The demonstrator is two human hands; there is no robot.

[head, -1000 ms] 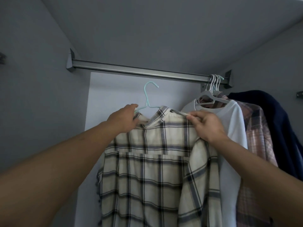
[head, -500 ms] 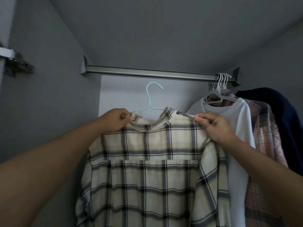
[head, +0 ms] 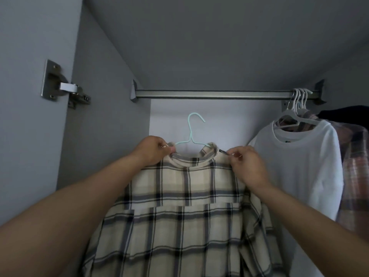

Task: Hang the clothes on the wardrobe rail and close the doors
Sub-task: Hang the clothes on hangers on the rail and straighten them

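Observation:
A cream shirt with dark checks (head: pixel 185 206) sits on a mint-green hanger (head: pixel 192 134), held up below the metal wardrobe rail (head: pixel 211 94). The hanger's hook is clear of the rail, a short way under it. My left hand (head: pixel 153 149) grips the left end of the collar and shoulder. My right hand (head: pixel 246 163) pinches the right end of the collar. The shirt's back faces me and its lower part runs out of view.
At the rail's right end hang a white T-shirt (head: pixel 303 162), a pinkish checked shirt (head: pixel 357 148) and a dark garment (head: pixel 347 112) on white hangers (head: pixel 297 108). A door hinge (head: pixel 61 86) is fixed to the left wall. The rail's left and middle stretch is bare.
The view has pulled back and tilted, so the hinge and left wall show more. Both hands have spread the collar wider and the shirt now sits lower beneath the rail.

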